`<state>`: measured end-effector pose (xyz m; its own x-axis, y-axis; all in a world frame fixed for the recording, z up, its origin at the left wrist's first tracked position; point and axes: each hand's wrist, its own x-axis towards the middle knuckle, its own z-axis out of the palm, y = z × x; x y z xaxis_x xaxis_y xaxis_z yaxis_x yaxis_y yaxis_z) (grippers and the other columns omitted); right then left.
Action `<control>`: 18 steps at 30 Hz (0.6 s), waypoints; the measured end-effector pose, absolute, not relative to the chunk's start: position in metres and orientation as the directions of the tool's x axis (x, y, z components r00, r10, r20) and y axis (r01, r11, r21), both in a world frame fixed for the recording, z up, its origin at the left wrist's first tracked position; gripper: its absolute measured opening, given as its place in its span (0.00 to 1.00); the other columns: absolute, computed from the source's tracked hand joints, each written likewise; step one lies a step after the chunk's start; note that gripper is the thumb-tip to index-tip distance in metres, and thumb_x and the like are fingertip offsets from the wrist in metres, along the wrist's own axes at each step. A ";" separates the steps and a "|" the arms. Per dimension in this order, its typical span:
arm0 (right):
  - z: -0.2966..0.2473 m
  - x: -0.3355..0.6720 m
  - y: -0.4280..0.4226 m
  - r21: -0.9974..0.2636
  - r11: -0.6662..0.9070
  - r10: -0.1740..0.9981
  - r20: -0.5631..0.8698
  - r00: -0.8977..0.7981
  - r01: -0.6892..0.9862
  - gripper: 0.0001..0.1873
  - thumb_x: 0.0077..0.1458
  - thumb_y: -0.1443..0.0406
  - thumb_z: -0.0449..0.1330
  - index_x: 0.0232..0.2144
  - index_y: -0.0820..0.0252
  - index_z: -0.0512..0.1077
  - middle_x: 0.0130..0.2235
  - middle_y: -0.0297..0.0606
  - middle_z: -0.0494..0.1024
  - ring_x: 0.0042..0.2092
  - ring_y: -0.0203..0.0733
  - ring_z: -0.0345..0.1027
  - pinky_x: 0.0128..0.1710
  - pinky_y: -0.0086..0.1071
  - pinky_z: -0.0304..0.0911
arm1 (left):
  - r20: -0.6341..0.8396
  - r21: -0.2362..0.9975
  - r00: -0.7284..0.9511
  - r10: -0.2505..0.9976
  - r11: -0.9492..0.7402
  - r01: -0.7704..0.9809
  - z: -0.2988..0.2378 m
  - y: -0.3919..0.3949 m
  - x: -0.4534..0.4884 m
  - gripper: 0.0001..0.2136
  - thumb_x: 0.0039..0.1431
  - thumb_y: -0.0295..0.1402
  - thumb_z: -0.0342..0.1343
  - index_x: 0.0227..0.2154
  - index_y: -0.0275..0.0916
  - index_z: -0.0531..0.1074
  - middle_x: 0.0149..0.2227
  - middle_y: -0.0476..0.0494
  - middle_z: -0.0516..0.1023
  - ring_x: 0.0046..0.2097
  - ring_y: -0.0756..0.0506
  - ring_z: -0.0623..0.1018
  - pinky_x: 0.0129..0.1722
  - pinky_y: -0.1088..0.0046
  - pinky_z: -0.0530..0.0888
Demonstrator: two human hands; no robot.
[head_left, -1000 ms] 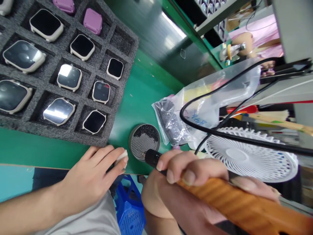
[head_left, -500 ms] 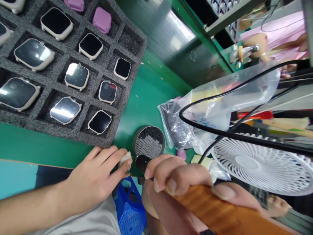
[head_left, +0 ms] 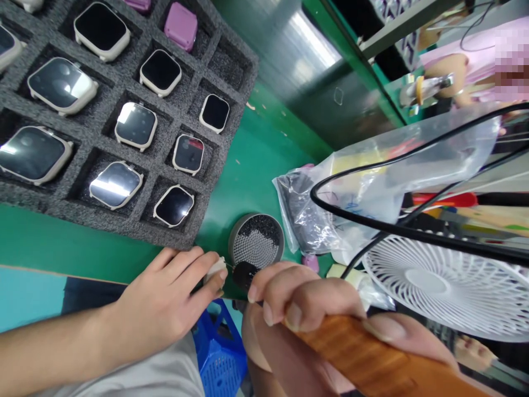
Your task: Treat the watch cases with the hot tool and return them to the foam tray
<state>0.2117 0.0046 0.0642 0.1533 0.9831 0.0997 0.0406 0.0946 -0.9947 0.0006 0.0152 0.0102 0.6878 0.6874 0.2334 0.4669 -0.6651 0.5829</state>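
Green worktop [head_left: 256, 182] is bearing a round container [head_left: 232, 242]. Just off the container's lower left, the left hand [head_left: 165, 300] is pinching a small whitish piece [head_left: 215, 271], apparently steadying it; lower right, the right hand [head_left: 326, 298] is clasping an orange-handled tool [head_left: 355, 347] in curled fingers.

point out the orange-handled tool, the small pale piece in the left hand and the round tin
orange-handled tool [head_left: 351, 350]: head view, on the orange handle
small pale piece [head_left: 216, 268]: head view, on its exposed surface
round tin [head_left: 232, 242]: head view, on the left side of its wall
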 end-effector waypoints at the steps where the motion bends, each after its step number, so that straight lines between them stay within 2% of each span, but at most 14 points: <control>1: 0.061 0.216 0.004 -0.993 0.119 0.987 0.121 0.108 0.020 0.18 0.60 0.43 0.58 0.35 0.48 0.74 0.27 0.32 0.70 0.28 0.46 0.69 0.28 0.48 0.71 | 0.234 0.584 0.688 0.687 -0.665 0.466 0.010 0.015 0.001 0.14 0.72 0.30 0.53 0.55 0.39 0.77 0.59 0.40 0.77 0.57 0.38 0.73 0.52 0.58 0.67; 3: 0.056 0.221 0.006 -0.988 0.150 0.989 0.150 -0.008 -0.024 0.20 0.64 0.45 0.53 0.35 0.50 0.75 0.24 0.32 0.69 0.25 0.44 0.67 0.26 0.46 0.70 | 0.235 0.586 0.684 0.690 -0.663 0.467 0.010 0.016 0.002 0.14 0.71 0.30 0.53 0.55 0.39 0.77 0.59 0.40 0.78 0.57 0.38 0.74 0.52 0.58 0.67; 5: 0.054 0.220 0.008 -0.981 0.188 0.981 0.190 -0.037 -0.049 0.22 0.67 0.48 0.48 0.36 0.51 0.75 0.25 0.33 0.69 0.24 0.44 0.67 0.25 0.46 0.70 | 0.236 0.588 0.680 0.695 -0.659 0.469 0.010 0.016 0.002 0.14 0.71 0.30 0.54 0.55 0.39 0.77 0.59 0.40 0.78 0.57 0.38 0.74 0.52 0.58 0.67; 9: 0.060 0.197 0.010 -0.956 0.294 0.945 0.292 0.149 0.011 0.14 0.69 0.56 0.49 0.49 0.45 0.71 0.32 0.32 0.74 0.28 0.43 0.71 0.27 0.46 0.72 | 0.228 0.592 0.687 0.690 -0.658 0.465 0.009 0.015 0.002 0.14 0.72 0.31 0.53 0.56 0.39 0.76 0.59 0.41 0.77 0.57 0.38 0.73 0.52 0.58 0.67; 12: 0.068 0.181 0.013 -0.943 0.334 0.919 0.330 0.215 0.020 0.13 0.70 0.59 0.47 0.52 0.49 0.68 0.34 0.31 0.75 0.29 0.40 0.72 0.26 0.43 0.72 | 0.225 0.586 0.687 0.691 -0.659 0.471 0.008 0.015 0.001 0.13 0.72 0.31 0.54 0.55 0.40 0.76 0.60 0.41 0.77 0.58 0.38 0.73 0.53 0.58 0.67; 14: 0.072 0.179 0.016 -0.951 0.308 0.927 0.304 0.221 0.019 0.14 0.70 0.55 0.48 0.50 0.49 0.68 0.34 0.31 0.74 0.29 0.40 0.71 0.25 0.41 0.71 | 0.230 0.582 0.680 0.696 -0.658 0.478 0.008 0.015 0.002 0.13 0.72 0.32 0.55 0.54 0.40 0.76 0.59 0.41 0.77 0.57 0.38 0.73 0.53 0.59 0.67; 18: 0.071 0.188 0.018 -0.991 0.121 0.974 0.131 0.186 0.061 0.15 0.61 0.48 0.61 0.46 0.43 0.72 0.37 0.34 0.72 0.34 0.47 0.72 0.28 0.46 0.72 | 0.239 0.576 0.677 0.696 -0.663 0.478 0.009 0.015 0.002 0.13 0.72 0.32 0.54 0.54 0.40 0.77 0.59 0.41 0.77 0.57 0.38 0.74 0.52 0.60 0.67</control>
<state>0.1876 0.0181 0.0706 0.1863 0.9738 0.1306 0.0606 0.1213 -0.9908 0.0023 0.0154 0.0087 0.6774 0.6957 0.2388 0.4781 -0.6632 0.5758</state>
